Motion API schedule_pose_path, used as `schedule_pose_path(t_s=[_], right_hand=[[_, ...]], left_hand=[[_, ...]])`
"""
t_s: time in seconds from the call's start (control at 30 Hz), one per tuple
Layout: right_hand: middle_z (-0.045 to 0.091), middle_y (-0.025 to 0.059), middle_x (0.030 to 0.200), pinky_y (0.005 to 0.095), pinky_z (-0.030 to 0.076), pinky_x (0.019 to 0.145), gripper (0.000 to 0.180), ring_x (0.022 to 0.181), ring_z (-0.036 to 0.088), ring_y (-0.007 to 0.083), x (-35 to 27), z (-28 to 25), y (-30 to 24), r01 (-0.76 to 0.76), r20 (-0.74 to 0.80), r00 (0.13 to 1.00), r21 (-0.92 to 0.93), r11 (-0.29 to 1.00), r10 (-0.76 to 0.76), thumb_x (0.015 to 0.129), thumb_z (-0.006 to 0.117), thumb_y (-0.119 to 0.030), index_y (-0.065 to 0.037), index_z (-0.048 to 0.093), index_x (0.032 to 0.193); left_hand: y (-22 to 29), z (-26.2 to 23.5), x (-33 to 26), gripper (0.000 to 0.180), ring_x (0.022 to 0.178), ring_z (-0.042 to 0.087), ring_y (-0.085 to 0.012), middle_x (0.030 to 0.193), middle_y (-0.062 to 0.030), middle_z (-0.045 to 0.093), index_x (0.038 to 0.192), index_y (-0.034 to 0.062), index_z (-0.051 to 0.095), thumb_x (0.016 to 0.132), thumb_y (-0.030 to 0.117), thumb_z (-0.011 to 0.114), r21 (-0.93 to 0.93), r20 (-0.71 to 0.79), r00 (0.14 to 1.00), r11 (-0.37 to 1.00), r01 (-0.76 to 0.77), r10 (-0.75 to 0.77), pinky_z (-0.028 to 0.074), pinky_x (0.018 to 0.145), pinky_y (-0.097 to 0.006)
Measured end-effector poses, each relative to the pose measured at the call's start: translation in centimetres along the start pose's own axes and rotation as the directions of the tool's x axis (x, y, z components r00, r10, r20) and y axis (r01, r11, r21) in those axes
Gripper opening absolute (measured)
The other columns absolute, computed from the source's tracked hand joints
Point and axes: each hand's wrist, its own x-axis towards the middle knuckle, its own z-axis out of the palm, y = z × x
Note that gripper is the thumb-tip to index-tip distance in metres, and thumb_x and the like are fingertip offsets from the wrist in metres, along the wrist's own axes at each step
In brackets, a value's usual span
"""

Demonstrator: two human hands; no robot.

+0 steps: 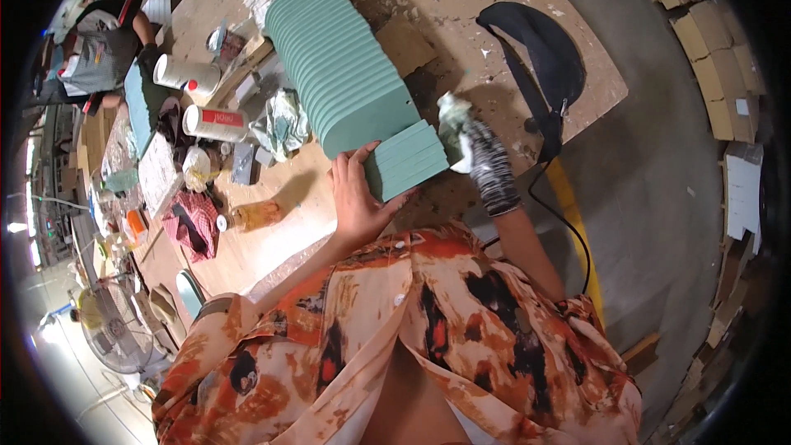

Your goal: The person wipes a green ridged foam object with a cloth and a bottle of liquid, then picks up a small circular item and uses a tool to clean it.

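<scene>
Green panel stack (pixel 406 166): small pile of teal boards at the near tabletop (pixel 272 239) edge, just ahead of me, long axis running L to R. My left hand (pixel 356 198) is closest, bare, clasped on the stack's left end, thumb at the front face. Right hand (pixel 482 161), gloved, closed round a crumpled rag (pixel 455 119), touching the stack's right end. Beyond, a fanned row of matching panels (pixel 338 58); farther left, cans (pixel 216 122).

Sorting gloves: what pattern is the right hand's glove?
Black-and-white speckled knit glove, clearest in the head view.
</scene>
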Motion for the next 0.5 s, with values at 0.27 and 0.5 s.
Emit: schedule_pose_path(t_s=[0.27,0.5], right_hand=[[0.060,0.0063,0.116,0.0263,0.047,0.091,0.031,0.102,0.056,0.0123,0.8,0.4,-14.6,-0.054,0.174,0.984,0.536,0.843,-0.048,0.097,0.053,-0.010,-0.003,0.055,0.127],[0.059,0.0073,0.125,0.0313,0.043,0.102,0.029,0.115,0.056,0.0215,3.5,0.8,-7.9,-0.035,0.138,0.989,-0.072,0.997,0.045,0.091,0.053,-0.007,-0.007,0.058,0.120]], left_hand=[[-0.5,-0.3,-1.0,0.082,0.101,0.046,-0.0309,0.108,-0.0126,0.047,0.129,0.0062,0.046,0.063,0.033,0.087,0.026,-0.019,0.999,0.999,-0.028,0.029,0.037,0.090,-0.043],[-2.3,-0.4,-2.2,0.082,0.101,0.045,-0.0303,0.105,-0.0130,0.047,0.129,0.0049,0.047,0.062,0.031,0.087,-0.134,-0.102,0.994,0.990,-0.054,0.040,0.035,0.089,-0.041]])
